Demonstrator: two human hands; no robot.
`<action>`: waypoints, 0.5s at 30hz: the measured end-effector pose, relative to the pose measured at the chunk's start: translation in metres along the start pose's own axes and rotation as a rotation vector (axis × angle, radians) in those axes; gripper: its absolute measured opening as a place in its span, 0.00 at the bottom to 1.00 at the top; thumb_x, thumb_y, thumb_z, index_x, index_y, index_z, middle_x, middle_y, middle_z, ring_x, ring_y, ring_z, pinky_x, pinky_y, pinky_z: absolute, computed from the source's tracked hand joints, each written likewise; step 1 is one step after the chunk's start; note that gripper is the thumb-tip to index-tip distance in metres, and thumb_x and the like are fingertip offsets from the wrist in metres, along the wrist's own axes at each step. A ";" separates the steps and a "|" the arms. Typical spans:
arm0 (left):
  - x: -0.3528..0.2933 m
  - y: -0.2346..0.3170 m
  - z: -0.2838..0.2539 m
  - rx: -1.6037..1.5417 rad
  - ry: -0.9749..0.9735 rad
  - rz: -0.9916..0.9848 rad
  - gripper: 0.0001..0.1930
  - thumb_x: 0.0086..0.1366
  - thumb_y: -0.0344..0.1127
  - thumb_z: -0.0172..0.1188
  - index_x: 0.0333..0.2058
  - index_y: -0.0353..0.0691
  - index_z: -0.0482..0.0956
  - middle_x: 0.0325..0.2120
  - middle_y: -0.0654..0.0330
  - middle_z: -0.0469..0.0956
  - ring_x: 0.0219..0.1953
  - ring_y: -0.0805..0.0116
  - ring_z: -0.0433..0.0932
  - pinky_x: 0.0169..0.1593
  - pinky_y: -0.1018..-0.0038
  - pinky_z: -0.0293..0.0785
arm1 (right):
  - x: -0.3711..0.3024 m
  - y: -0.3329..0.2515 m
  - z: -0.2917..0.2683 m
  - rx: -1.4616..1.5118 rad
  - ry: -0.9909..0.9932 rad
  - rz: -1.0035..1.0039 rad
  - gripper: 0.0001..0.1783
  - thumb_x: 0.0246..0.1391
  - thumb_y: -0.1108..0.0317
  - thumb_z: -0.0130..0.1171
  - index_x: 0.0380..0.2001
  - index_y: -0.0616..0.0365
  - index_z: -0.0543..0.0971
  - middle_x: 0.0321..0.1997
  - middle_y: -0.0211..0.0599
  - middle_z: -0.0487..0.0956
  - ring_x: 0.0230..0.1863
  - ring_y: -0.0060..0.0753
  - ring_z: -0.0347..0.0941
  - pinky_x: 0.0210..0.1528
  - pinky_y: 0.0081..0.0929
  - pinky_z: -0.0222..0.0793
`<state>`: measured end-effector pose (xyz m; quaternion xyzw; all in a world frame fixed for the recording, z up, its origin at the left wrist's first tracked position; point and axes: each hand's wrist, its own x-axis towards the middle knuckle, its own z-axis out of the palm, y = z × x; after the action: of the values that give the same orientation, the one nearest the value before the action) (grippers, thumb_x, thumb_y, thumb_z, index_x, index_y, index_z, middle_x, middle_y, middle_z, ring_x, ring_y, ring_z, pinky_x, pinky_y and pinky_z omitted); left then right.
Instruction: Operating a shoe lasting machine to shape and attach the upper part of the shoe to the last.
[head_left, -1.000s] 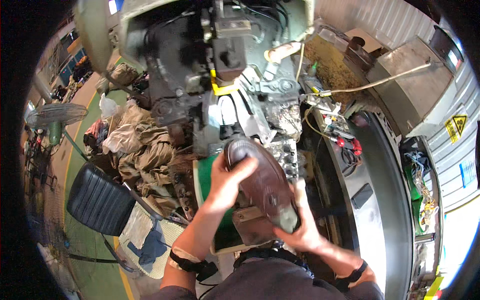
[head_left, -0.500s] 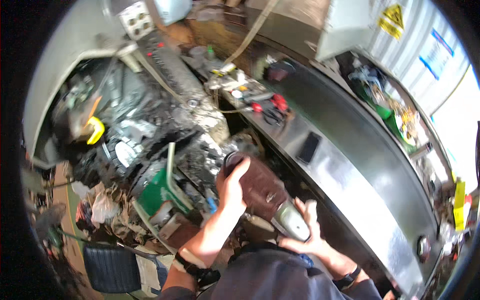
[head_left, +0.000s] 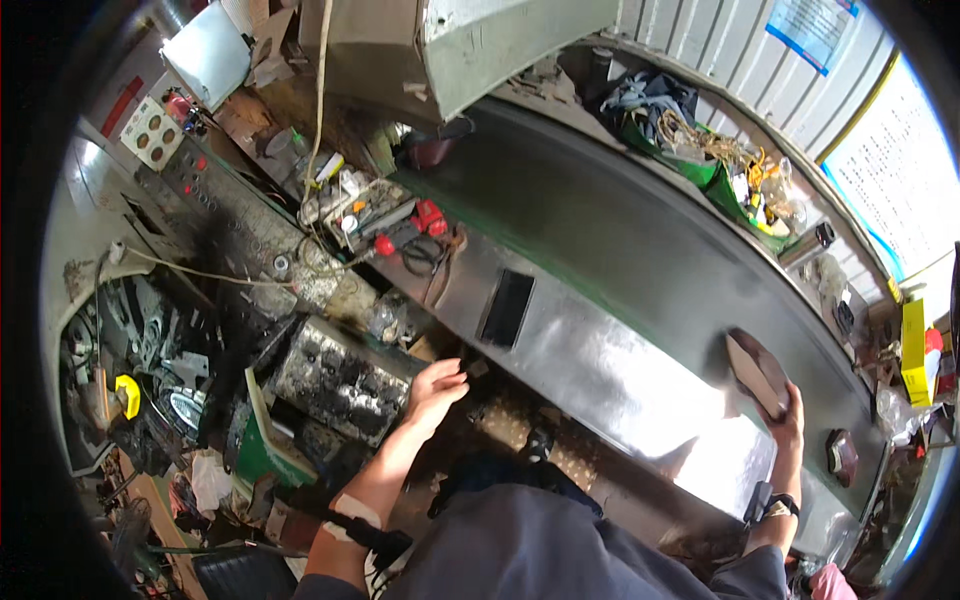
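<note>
My right hand [head_left: 788, 425] is over the right part of a dark conveyor belt [head_left: 640, 235], closed around one end of a brown shoe [head_left: 757, 372]. The shoe is tilted, its paler flat side partly facing me; whether it touches the belt I cannot tell. My left hand [head_left: 432, 397] hangs empty, fingers loosely bent and apart, between the belt's metal edge [head_left: 590, 385] and a blackened metal block [head_left: 340, 375]. Further right on the belt lies another brown shoe-like piece [head_left: 842, 457]. A third dark reddish piece [head_left: 432, 150] sits at the far end.
A black phone [head_left: 508, 308] lies on the metal edge, near red-handled tools [head_left: 428, 218]. Beyond the belt are green trays of cords and scraps [head_left: 700, 165]. A yellow box [head_left: 916, 350] stands at right. At left is a sooty machine with a yellow-handled item [head_left: 128, 396].
Both hands were on the shoe in front of me. The left has let go; the right has carried the shoe right, over the belt. My view has turned.
</note>
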<state>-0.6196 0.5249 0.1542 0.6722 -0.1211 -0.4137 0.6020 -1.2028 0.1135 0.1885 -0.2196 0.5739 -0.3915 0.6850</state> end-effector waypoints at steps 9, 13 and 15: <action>0.163 0.073 0.037 0.224 -0.143 0.124 0.31 0.60 0.20 0.66 0.63 0.31 0.70 0.59 0.51 0.75 0.58 0.64 0.76 0.59 0.70 0.75 | 0.058 0.073 -0.124 -0.345 0.843 -0.569 0.27 0.57 0.70 0.66 0.58 0.61 0.71 0.40 0.42 0.81 0.33 0.31 0.77 0.34 0.27 0.76; 0.294 0.130 0.027 0.423 0.052 0.311 0.39 0.56 0.28 0.71 0.66 0.30 0.65 0.61 0.45 0.73 0.60 0.59 0.75 0.63 0.65 0.72 | -0.010 0.136 0.130 -0.396 0.103 -0.453 0.30 0.62 0.73 0.62 0.66 0.59 0.69 0.40 0.41 0.83 0.35 0.29 0.80 0.38 0.28 0.80; 0.373 0.163 0.033 0.651 0.119 0.325 0.47 0.54 0.26 0.72 0.71 0.32 0.57 0.64 0.41 0.69 0.64 0.48 0.71 0.67 0.60 0.68 | -0.018 0.165 0.203 -0.379 -0.079 -0.372 0.30 0.64 0.72 0.61 0.68 0.59 0.67 0.45 0.45 0.84 0.39 0.33 0.83 0.42 0.29 0.82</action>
<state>-0.3540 0.2146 0.1522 0.8233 -0.3163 -0.2126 0.4206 -0.9621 0.1963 0.1257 -0.4606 0.5596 -0.3875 0.5696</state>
